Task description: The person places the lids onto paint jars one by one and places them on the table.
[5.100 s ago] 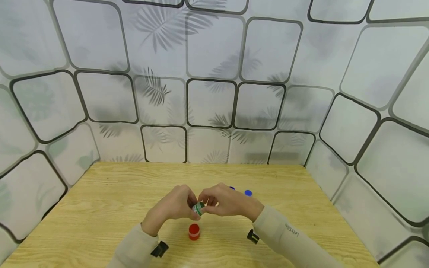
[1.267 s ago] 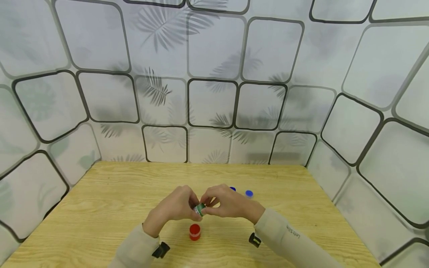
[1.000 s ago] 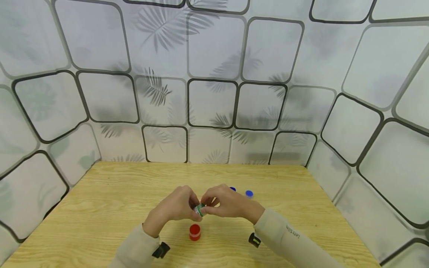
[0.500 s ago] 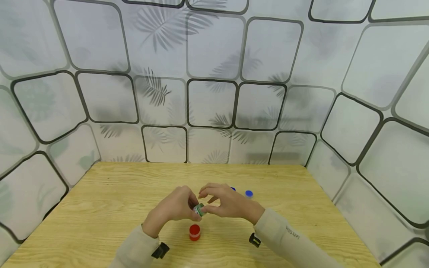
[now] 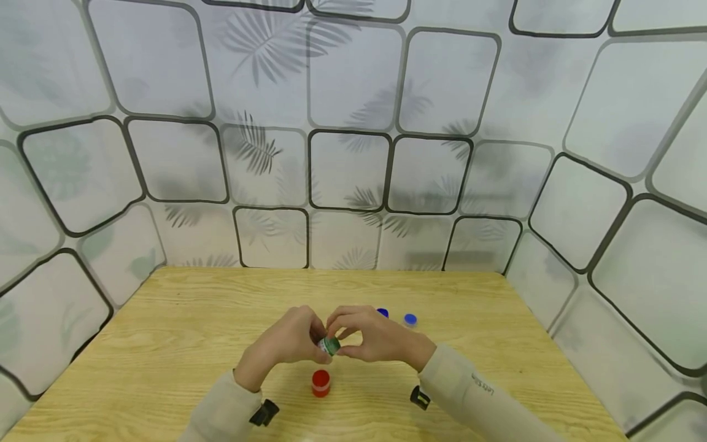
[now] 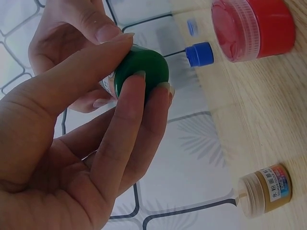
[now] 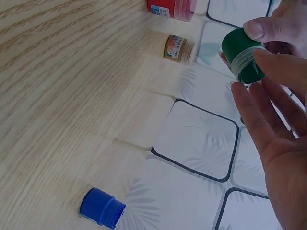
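A small green paint jar [image 7: 237, 48] with a pale ribbed rim is held tilted above the table, between both hands. My left hand [image 5: 293, 334] grips its body, with the thumb on one side and fingertips on the green base in the left wrist view. From the other side my right hand [image 5: 367, 334] pinches the jar's rim end, its thumb and index fingertip at the edge. The right hand's other fingers stay spread away from the jar. Just below the hands stands a red paint jar [image 5: 321, 383], upright on the table.
A tan paint jar [image 6: 276, 187] with a clear lid stands on the wooden table [image 5: 221, 307]; the hands hide it in the head view. Further back are a blue jar [image 7: 101, 208] and a small blue round piece [image 5: 410, 319]. A patterned curtain [image 5: 348, 166] surrounds the table.
The right fingers lift off the jar's end about half a second ago and now close on it again. The left hand keeps its grip in the same place. The jars on the table stay put.
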A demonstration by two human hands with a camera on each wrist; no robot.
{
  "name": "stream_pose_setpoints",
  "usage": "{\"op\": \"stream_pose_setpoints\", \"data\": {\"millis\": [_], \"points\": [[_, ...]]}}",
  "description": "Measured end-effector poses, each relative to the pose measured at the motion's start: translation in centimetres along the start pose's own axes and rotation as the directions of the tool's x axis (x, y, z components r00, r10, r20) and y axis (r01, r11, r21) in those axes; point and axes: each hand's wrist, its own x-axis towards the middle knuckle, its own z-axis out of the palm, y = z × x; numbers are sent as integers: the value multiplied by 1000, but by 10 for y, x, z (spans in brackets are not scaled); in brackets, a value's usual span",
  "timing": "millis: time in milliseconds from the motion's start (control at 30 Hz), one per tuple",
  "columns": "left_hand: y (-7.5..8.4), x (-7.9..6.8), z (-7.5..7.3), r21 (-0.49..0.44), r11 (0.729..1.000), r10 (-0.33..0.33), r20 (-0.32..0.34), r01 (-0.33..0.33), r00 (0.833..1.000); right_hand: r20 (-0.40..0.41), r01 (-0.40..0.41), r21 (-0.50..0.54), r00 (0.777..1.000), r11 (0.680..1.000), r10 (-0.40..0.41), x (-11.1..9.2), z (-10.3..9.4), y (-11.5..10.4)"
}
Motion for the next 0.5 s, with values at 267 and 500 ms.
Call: {"op": "stream_pose_setpoints", "data": {"millis": [267, 500], "points": [[1, 0, -1, 0, 1000, 1, 1, -1, 1000, 0, 1, 18, 1000, 1000, -1, 0, 0, 1], [0, 0, -1, 3, 1000, 2, 0, -2, 1000, 11, -43, 28, 999, 999, 42, 0, 1, 0]]}}
